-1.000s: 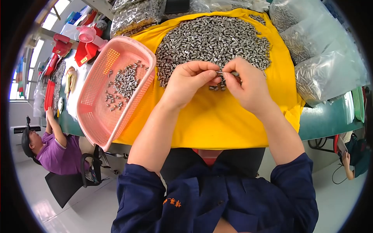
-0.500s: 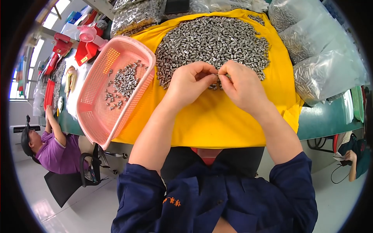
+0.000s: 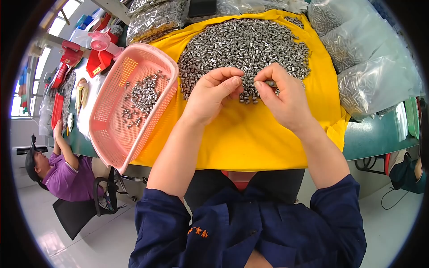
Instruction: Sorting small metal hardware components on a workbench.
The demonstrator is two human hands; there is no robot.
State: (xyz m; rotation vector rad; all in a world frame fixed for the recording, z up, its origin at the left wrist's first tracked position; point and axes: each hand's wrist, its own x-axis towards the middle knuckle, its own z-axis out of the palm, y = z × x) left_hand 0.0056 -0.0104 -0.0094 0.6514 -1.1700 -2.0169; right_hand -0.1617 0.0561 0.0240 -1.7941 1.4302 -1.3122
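A broad heap of small silvery metal fittings (image 3: 243, 44) lies on a yellow cloth (image 3: 250, 147). Over the heap's near edge, my left hand (image 3: 212, 94) has its fingers curled and its thumb close to the forefinger; whatever they hold, if anything, is hidden. Just to its right, my right hand (image 3: 286, 96) is closed, with a small metal fitting (image 3: 271, 83) showing between its thumb and fingers. A small gap parts the two hands. Left of them stands a pink perforated basket (image 3: 105, 129) with a loose pile of similar fittings (image 3: 145, 94) in it.
Clear plastic bags of metal parts (image 3: 357, 89) stand on the right, and more bags (image 3: 156, 22) at the back left, near a dark phone (image 3: 202, 7). A pink fan (image 3: 100, 41) is beyond the basket. A person in purple (image 3: 67, 178) sits at far left, another at far right.
My hands have come apart from where their fingertips met; the right moved slightly right, the left slightly left. At the far right, the other person's hand has shifted.
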